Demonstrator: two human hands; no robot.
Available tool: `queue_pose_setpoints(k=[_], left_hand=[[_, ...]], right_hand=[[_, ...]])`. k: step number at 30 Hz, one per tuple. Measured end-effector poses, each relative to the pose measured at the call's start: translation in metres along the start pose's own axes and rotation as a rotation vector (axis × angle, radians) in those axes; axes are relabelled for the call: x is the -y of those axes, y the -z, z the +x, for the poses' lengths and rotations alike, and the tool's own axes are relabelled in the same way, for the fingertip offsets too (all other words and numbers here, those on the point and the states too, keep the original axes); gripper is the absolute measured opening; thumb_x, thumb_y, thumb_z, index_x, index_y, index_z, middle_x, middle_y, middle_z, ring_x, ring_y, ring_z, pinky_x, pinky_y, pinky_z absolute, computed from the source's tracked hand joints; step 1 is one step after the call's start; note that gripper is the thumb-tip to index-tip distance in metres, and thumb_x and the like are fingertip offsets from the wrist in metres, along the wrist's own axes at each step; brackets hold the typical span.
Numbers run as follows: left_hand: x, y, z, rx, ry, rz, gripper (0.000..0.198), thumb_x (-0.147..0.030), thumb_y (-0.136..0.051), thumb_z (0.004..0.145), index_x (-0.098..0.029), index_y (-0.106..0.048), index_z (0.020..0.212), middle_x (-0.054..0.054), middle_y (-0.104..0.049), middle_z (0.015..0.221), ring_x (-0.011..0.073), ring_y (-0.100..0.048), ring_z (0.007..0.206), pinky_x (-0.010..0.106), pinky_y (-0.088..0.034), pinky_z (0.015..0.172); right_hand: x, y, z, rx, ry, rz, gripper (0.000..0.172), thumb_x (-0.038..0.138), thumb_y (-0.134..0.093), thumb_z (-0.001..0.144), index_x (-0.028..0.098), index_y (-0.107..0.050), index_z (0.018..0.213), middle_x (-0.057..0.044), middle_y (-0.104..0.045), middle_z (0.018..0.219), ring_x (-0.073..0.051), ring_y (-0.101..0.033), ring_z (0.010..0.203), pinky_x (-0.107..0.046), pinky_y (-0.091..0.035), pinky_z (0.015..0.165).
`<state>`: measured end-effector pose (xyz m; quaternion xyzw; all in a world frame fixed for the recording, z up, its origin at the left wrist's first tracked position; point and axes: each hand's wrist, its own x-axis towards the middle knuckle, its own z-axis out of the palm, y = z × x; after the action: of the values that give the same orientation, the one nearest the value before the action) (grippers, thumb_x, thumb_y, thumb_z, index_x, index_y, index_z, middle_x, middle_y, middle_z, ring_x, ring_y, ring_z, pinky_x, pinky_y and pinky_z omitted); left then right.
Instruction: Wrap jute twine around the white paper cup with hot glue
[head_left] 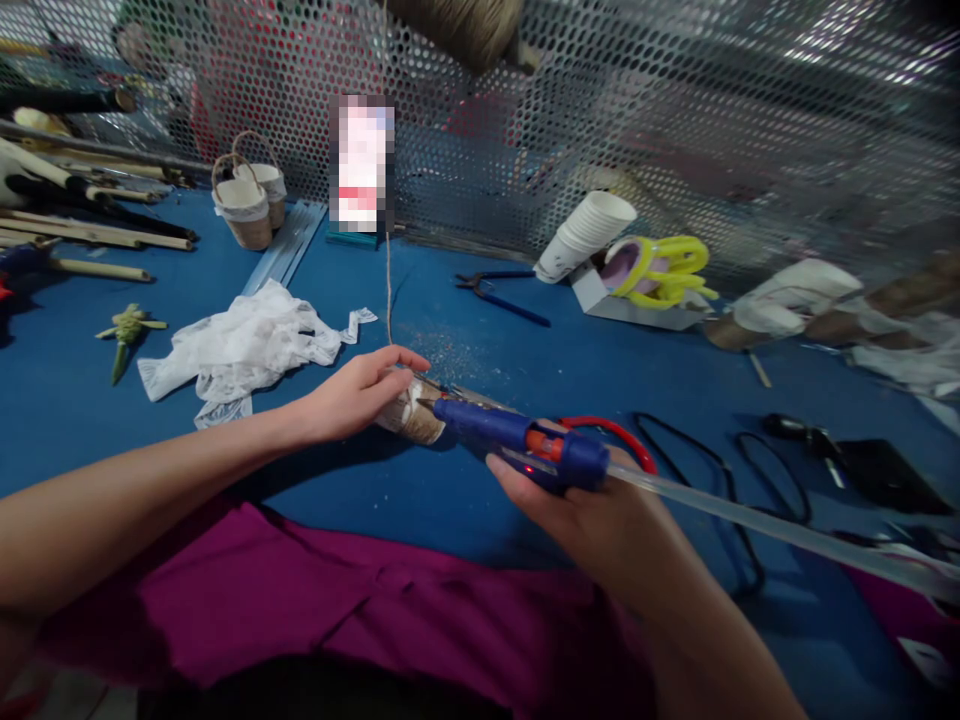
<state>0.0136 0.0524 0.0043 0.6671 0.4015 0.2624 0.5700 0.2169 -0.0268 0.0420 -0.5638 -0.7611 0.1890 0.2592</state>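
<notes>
My left hand (364,395) is closed around a small cup (426,428) partly wrapped in brown twine, which lies tilted just above or on the blue table. Twine (388,290) runs down from above to this hand. In my right hand (585,515) is a blue glue gun (487,425), its nozzle pointing left and close to or touching the cup's side. A long clear glue stick (720,510) sticks out of the gun's back. Scissors with a red handle (615,435) lie behind the gun, partly hidden by it.
White lace (247,340) lies on the left, near two twine-wrapped cups with handles (247,215). Blue-handled pliers (502,290), stacked paper cups (589,230) and a box of yellow ribbon (645,300) stand farther back. A black cable (697,450) loops at right; a twine spool (465,25) hangs above.
</notes>
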Motion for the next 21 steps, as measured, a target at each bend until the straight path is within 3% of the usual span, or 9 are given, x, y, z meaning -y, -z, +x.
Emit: queue_pose_setpoints(k=[6,12,18,21], left_hand=[[0.000,0.000,-0.002,-0.008,-0.023,0.037,0.030,-0.027,-0.037,0.087,-0.012,-0.051,0.108,0.002,-0.054,0.075,0.0112,-0.045,0.061,0.022,-0.036,0.055],[0.000,0.000,-0.004,-0.019,-0.060,0.094,0.028,-0.026,-0.037,0.088,-0.012,-0.052,0.108,0.004,-0.057,0.084,0.0125,-0.048,0.068,0.023,-0.039,0.059],[0.001,0.000,-0.006,0.008,-0.081,0.073,0.029,-0.026,-0.035,0.089,-0.012,-0.050,0.110,0.006,-0.059,0.091,0.0139,-0.052,0.074,0.026,-0.042,0.066],[0.002,0.001,-0.007,0.001,-0.100,0.114,0.030,-0.026,-0.035,0.089,-0.012,-0.050,0.110,0.006,-0.059,0.092,0.0142,-0.053,0.076,0.027,-0.042,0.069]], right_hand=[[-0.004,0.000,-0.003,0.011,0.062,-0.060,0.008,0.030,-0.054,0.078,0.025,-0.057,0.073,-0.003,-0.066,0.072,-0.021,-0.065,0.073,-0.031,-0.053,0.066],[0.001,0.001,-0.001,-0.039,0.096,-0.124,0.016,0.031,-0.048,0.079,0.025,-0.060,0.070,-0.002,-0.067,0.071,-0.021,-0.065,0.069,-0.033,-0.053,0.065],[-0.008,0.002,-0.006,-0.005,0.138,-0.150,0.015,0.029,-0.049,0.080,0.026,-0.064,0.084,-0.002,-0.070,0.079,-0.020,-0.066,0.072,-0.032,-0.053,0.067],[-0.016,0.005,-0.007,0.046,0.232,-0.230,0.029,0.023,-0.040,0.081,0.028,-0.067,0.086,-0.001,-0.067,0.060,-0.021,-0.066,0.069,-0.035,-0.051,0.067]])
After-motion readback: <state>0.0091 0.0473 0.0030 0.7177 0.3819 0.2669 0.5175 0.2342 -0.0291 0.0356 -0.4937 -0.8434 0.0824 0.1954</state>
